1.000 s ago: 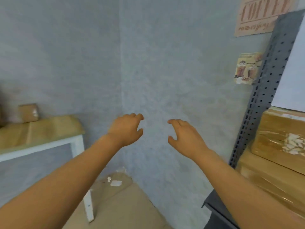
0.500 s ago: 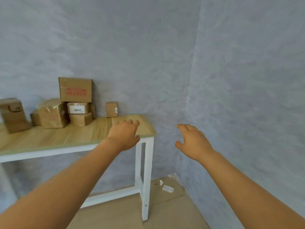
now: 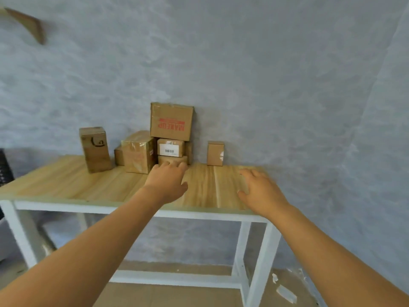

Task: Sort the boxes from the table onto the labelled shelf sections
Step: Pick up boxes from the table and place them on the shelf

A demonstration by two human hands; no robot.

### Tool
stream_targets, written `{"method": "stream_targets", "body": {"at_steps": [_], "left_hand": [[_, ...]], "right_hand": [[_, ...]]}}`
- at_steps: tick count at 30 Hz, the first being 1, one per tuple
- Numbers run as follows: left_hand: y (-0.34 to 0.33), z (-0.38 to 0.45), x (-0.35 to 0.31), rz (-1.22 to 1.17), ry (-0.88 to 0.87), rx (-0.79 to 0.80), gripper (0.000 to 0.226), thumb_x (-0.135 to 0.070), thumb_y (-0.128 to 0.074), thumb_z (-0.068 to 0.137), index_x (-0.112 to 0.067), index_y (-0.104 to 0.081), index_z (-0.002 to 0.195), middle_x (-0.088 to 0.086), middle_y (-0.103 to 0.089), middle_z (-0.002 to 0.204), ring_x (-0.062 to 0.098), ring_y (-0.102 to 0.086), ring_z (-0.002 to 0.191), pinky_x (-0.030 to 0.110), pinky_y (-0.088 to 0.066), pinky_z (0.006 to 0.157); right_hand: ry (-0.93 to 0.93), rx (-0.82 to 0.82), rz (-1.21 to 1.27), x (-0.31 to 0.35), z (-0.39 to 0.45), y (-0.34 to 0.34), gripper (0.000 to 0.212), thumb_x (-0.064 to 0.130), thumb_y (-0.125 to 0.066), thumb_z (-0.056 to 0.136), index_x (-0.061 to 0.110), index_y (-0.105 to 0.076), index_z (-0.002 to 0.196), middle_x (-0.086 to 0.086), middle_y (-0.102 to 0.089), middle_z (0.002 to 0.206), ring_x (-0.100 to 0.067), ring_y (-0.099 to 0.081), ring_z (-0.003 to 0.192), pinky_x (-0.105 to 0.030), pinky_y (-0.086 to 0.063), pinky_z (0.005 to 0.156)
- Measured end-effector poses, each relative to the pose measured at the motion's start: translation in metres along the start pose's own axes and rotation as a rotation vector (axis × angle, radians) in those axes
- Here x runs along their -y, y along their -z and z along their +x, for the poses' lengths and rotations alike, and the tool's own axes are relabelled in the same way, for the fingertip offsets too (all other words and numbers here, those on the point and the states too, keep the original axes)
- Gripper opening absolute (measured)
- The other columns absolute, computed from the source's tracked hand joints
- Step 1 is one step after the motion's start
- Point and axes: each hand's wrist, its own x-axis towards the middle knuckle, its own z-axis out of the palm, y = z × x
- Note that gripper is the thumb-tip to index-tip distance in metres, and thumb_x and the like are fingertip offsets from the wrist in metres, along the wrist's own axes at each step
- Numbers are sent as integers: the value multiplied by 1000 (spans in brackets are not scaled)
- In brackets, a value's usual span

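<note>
Reach phase: my left hand (image 3: 167,182) and right hand (image 3: 259,191), both empty with fingers loosely spread, extend over the table (image 3: 66,185) toward 7 or so boxes (image 3: 171,121) stacked against the wall; next, grasp 1 box.

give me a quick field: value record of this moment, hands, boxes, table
left hand: left hand open, reaching over the table toward the stack, holding nothing
right hand: right hand open, above the table's right end, empty
table: wooden table on white legs, against the wall
stack: red-print box on barcode box
apart: small box right of the stack, tall box left
</note>
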Motion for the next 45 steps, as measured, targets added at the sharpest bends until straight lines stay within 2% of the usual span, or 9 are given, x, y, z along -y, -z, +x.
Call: {"method": "stream_targets", "body": {"at_steps": [2,6,15,23,27,32,38,42,45], "left_hand": [[-9,23,21,22,42,20,52,-40,-50,97,-22,-37,144,3,-56,132,25,-53,121,41,-44,99],[-23,60,62,28,119,18,43,-38,-52,95,-21,-46,134,3,-56,129,24,-53,119,41,-44,100],[-57,144,153,1,233,35,49,-38,-51,96,-21,-43,141,5,-56,130,27,-53,122,42,-43,99],[-85,249,239,-91,201,-24,47,-37,-51,96,-22,-45,140,2,-54,138,25,-52,125,41,-44,100],[-86,296,279,-157,216,-56,49,-40,-50,96,-21,-43,140,3,-54,136,26,-53,122,41,-47,98],[-85,343,306,-386,279,-104,56,-44,-53,97,-17,-39,144,8,-52,139,27,-56,119,41,-49,95],[-87,385,302,-869,373,-104,67,-53,-48,98,-14,-30,150,12,-47,147,29,-50,130,33,-39,93],[-90,405,293,-1089,443,-121,72,-64,-39,96,-19,-30,151,8,-45,149,28,-48,132,39,-41,103],[-84,419,292,-1223,486,-114,76,-71,-36,93,-19,-35,149,5,-47,146,27,-49,129,47,-44,106]], "right_hand": [[25,16,40,1,38,-13,58,30,-56,95,19,-37,149,-5,-42,151,-26,-40,136,-36,-36,109],[70,45,65,12,108,-40,58,32,-55,97,22,-34,151,-4,-42,150,-26,-41,135,-36,-39,108],[159,50,130,62,238,-90,57,33,-56,97,22,-37,149,0,-45,148,-22,-42,135,-34,-40,105],[20,43,206,77,347,-120,59,32,-58,96,20,-37,150,-4,-43,151,-24,-43,135,-39,-42,107],[-81,-38,352,90,396,-123,55,28,-62,94,18,-42,145,-7,-48,146,-25,-47,132,-37,-43,103],[-218,-136,524,93,443,-123,58,25,-63,96,11,-40,147,-12,-46,148,-25,-45,136,-28,-36,101],[-300,-152,677,86,485,-116,63,36,-58,98,11,-32,151,-12,-45,150,-28,-44,137,-32,-36,102],[-298,-94,833,83,507,-119,54,44,-54,99,18,-38,143,-6,-51,144,-24,-53,127,-31,-41,94],[-298,-57,970,83,520,-122,44,52,-52,97,25,-41,131,-1,-56,136,-20,-57,117,-37,-46,97]]}}
